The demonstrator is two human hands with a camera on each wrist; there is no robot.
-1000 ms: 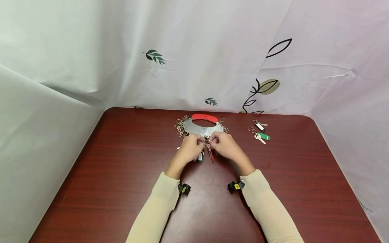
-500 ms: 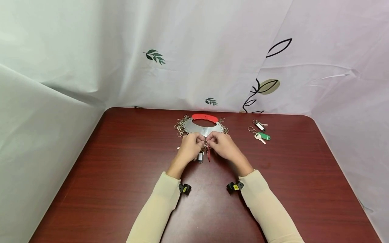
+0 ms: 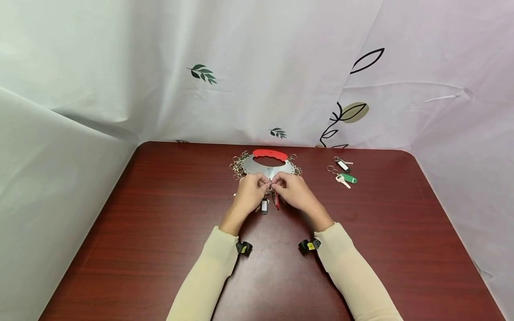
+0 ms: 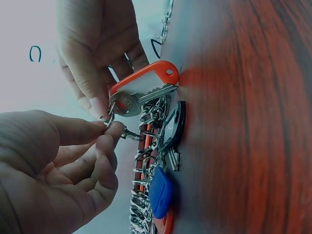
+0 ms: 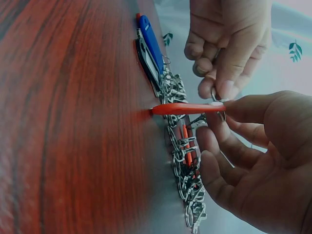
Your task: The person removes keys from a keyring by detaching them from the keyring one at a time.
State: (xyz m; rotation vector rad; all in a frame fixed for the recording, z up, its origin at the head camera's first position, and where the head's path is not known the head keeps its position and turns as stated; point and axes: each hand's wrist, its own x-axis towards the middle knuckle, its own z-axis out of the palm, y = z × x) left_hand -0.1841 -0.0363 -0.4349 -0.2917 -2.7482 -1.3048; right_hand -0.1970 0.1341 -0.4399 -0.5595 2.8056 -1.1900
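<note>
My left hand (image 3: pixel 250 192) and right hand (image 3: pixel 296 191) meet at the front edge of a silver key rack plate (image 3: pixel 257 168) with a red handle (image 3: pixel 270 154). Between their fingertips both pinch a small metal split ring (image 5: pixel 214 94). From that ring hang a red key tag (image 4: pixel 155 73) and a silver key (image 4: pixel 126 103). A short clasp (image 4: pixel 130 134) runs from the fingers to the plate's row of clips. Beside it on the plate hang a blue key tag (image 4: pixel 161 192) and a black-edged tag (image 3: pixel 264 206). The fingers partly cover the ring.
Several empty rings and clips (image 3: pixel 237 167) fan out from the plate's left side. To the right on the dark red tabletop (image 3: pixel 385 232) lie a black tag with a key (image 3: pixel 343 166) and a green tag (image 3: pixel 348 178) with a key (image 3: pixel 342 181). Curtains stand behind.
My hands have drawn slightly closer together at the ring, the right one shifting a little left. The red tag has swung slightly between them. The loose keys at right have stayed put.
</note>
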